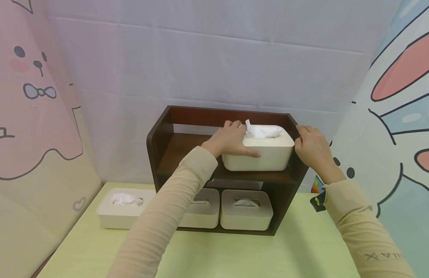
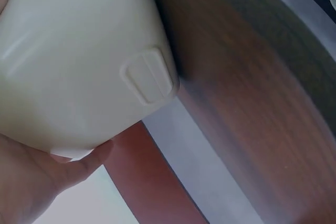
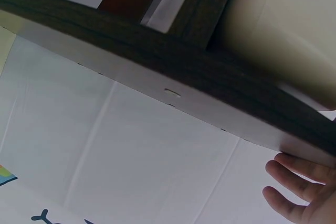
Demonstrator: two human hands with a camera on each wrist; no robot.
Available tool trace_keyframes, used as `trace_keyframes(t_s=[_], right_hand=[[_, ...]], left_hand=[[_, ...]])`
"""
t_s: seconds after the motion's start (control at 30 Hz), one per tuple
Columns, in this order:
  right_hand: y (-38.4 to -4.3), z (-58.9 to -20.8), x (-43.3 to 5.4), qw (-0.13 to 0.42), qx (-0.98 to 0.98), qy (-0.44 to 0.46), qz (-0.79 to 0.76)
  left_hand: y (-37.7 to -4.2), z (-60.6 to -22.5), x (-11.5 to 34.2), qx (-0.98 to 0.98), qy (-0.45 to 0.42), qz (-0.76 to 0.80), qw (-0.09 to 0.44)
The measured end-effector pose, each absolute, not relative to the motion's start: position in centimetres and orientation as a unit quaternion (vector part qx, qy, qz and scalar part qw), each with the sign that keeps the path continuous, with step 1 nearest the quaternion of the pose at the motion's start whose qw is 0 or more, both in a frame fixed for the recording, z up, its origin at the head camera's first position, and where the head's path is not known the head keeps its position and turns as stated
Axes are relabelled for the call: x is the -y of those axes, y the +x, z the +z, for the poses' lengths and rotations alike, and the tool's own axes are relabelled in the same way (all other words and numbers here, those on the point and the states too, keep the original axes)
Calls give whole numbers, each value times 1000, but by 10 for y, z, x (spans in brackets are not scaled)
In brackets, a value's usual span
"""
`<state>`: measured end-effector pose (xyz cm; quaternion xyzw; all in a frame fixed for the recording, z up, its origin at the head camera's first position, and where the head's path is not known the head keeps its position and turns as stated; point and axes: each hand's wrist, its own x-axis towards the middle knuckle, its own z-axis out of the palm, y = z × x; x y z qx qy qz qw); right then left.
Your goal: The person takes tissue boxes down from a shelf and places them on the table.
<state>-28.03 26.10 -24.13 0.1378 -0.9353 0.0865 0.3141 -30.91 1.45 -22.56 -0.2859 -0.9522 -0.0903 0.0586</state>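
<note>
My left hand (image 1: 232, 139) grips a cream tissue box (image 1: 259, 158) from its left end, thumb across the front and fingers over the top rear edge. White tissue pokes out of its top slot. The box sits at the right end of the upper level of a dark brown wooden shelf (image 1: 190, 143). In the left wrist view the fingers (image 2: 100, 156) bend against one edge of the box. My right hand (image 1: 313, 148) holds the shelf's right side panel (image 3: 173, 59) by its upper front edge. Its fingers (image 3: 294, 182) lie outside the panel; the thumb is mostly hidden in the right wrist view.
Two tissue boxes (image 1: 247, 216) show in the shelf's lower level, one partly behind my left sleeve. Another tissue box (image 1: 112, 220) stands left of the shelf on the yellow-green table (image 1: 207, 255). Behind the shelf hangs a pale cloth wall (image 1: 214, 61).
</note>
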Motion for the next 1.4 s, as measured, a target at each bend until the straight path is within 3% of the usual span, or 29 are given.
trace_keyframes(t_s=[1.4], right_hand=[[-277, -240, -260, 311, 937, 131, 93]], left_hand=[[-296, -223, -2, 953, -271, -69, 114]])
